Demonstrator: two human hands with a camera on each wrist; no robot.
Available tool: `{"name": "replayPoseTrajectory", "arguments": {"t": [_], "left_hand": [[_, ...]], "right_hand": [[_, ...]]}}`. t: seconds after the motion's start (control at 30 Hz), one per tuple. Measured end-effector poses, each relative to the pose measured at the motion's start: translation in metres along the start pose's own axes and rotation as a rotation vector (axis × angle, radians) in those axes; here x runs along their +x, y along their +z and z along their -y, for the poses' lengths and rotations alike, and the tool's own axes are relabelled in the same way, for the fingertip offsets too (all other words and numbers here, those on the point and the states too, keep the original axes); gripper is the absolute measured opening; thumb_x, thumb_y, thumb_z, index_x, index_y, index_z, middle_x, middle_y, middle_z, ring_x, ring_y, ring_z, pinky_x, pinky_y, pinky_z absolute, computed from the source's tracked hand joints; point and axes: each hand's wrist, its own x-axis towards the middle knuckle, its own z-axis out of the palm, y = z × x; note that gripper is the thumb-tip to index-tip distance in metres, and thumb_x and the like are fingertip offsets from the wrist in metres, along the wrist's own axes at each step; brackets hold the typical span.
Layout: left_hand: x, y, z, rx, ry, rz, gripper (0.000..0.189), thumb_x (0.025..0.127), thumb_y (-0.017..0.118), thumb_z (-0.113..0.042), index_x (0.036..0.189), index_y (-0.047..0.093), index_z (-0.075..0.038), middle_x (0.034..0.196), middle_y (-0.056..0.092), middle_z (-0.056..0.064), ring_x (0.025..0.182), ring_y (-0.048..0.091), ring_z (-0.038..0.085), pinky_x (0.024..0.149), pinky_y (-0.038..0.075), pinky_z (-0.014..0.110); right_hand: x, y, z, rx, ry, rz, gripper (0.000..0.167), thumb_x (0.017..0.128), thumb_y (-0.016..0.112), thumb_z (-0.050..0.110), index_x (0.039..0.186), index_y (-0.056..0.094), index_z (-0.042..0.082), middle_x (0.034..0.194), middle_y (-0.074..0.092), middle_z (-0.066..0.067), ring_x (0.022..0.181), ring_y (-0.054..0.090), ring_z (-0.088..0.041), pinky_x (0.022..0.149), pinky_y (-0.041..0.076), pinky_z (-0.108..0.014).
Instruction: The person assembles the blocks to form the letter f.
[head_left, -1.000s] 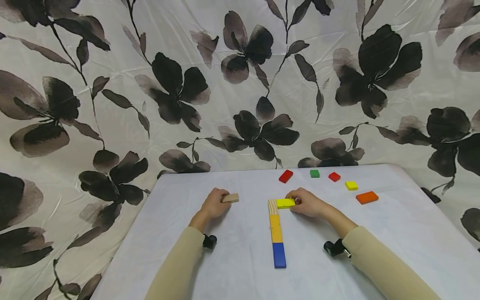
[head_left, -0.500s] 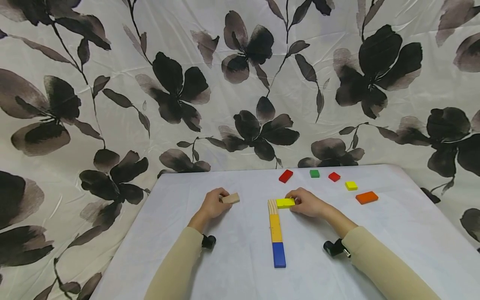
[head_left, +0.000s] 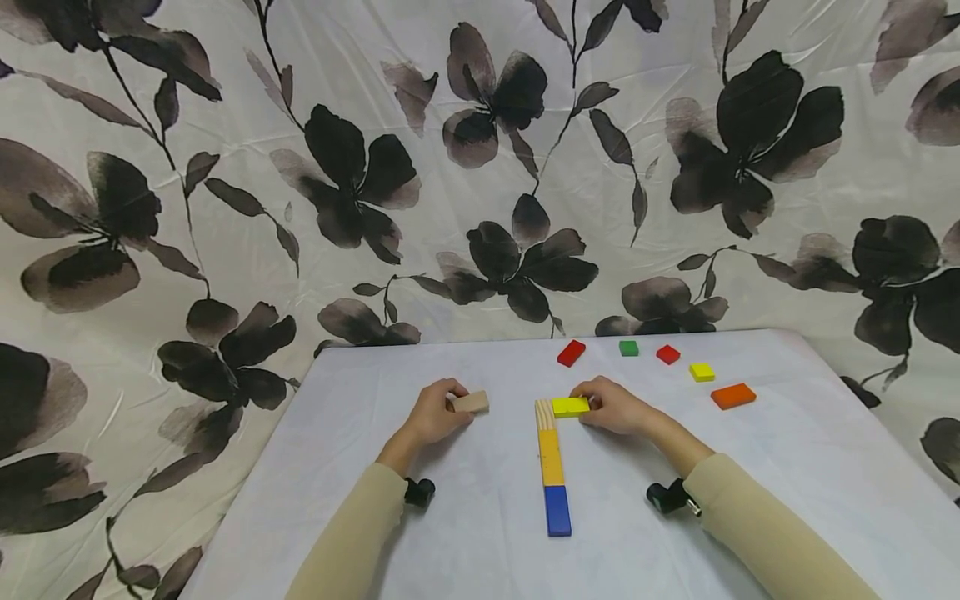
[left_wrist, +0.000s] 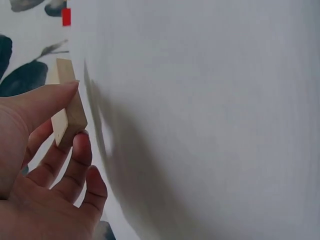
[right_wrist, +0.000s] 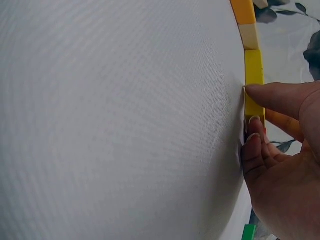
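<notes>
My left hand pinches a plain wooden block between thumb and fingers; the left wrist view shows this wooden block held off the cloth, its shadow beside it. My right hand grips the right end of a yellow block, thumb on its near side. This yellow block's left end meets the top of a column on the table: a pale striped wooden block, an orange-yellow block and a blue block, end to end. In the right wrist view the yellow block lies flat against the cloth.
On the white-covered table, loose blocks lie at the back right: a red block, a green block, a smaller red block, a small yellow block and an orange block. A flowered curtain hangs behind.
My left hand has moved slightly right with the wooden block, towards the column. My right hand and the yellow block have stayed where they were.
</notes>
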Motion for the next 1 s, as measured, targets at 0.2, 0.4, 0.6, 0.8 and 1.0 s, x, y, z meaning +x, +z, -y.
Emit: {"name": "replayPoseTrajectory", "arguments": {"t": [0.2, 0.4, 0.6, 0.8, 1.0], "left_hand": [[-0.003, 0.004, -0.008, -0.004, 0.036, 0.03, 0.028, 0.083, 0.082, 0.001, 0.107, 0.068, -0.003, 0.102, 0.065, 0.009, 0.078, 0.054, 0.016, 0.07, 0.046, 0.03], [-0.003, 0.009, -0.015, -0.008, 0.072, 0.057, 0.028, 0.083, 0.081, 0.001, 0.108, 0.068, -0.002, 0.102, 0.065, 0.009, 0.077, 0.053, 0.015, 0.069, 0.045, 0.028], [-0.002, 0.015, -0.024, 0.005, 0.113, 0.103, 0.029, 0.084, 0.081, 0.0, 0.109, 0.068, -0.002, 0.102, 0.065, 0.008, 0.076, 0.053, 0.014, 0.067, 0.045, 0.025], [0.001, 0.022, -0.032, 0.031, 0.135, 0.136, 0.029, 0.085, 0.082, -0.002, 0.11, 0.067, -0.003, 0.101, 0.064, 0.006, 0.077, 0.052, 0.013, 0.068, 0.045, 0.025], [0.004, 0.03, -0.038, 0.041, 0.123, 0.16, 0.027, 0.086, 0.081, -0.004, 0.11, 0.068, -0.005, 0.102, 0.064, 0.005, 0.079, 0.052, 0.014, 0.07, 0.046, 0.026]], "right_hand": [[-0.001, 0.001, 0.0, 0.001, -0.006, 0.002, 0.036, 0.094, 0.071, 0.006, 0.129, 0.066, 0.006, 0.116, 0.057, -0.011, 0.097, 0.05, -0.023, 0.088, 0.05, -0.035], [-0.001, 0.0, 0.0, -0.001, 0.001, -0.001, 0.036, 0.094, 0.072, 0.006, 0.129, 0.066, 0.006, 0.116, 0.057, -0.011, 0.097, 0.05, -0.023, 0.088, 0.05, -0.035], [0.0, 0.001, -0.001, 0.0, 0.009, 0.003, 0.036, 0.094, 0.072, 0.006, 0.129, 0.066, 0.007, 0.117, 0.057, -0.012, 0.097, 0.051, -0.023, 0.089, 0.051, -0.035], [0.0, 0.0, -0.001, 0.004, 0.013, 0.001, 0.036, 0.094, 0.072, 0.006, 0.129, 0.066, 0.007, 0.116, 0.057, -0.011, 0.096, 0.051, -0.023, 0.089, 0.051, -0.034], [0.0, 0.0, -0.001, 0.002, 0.008, 0.002, 0.036, 0.094, 0.072, 0.006, 0.129, 0.066, 0.007, 0.115, 0.057, -0.011, 0.096, 0.051, -0.023, 0.089, 0.051, -0.034]]}}
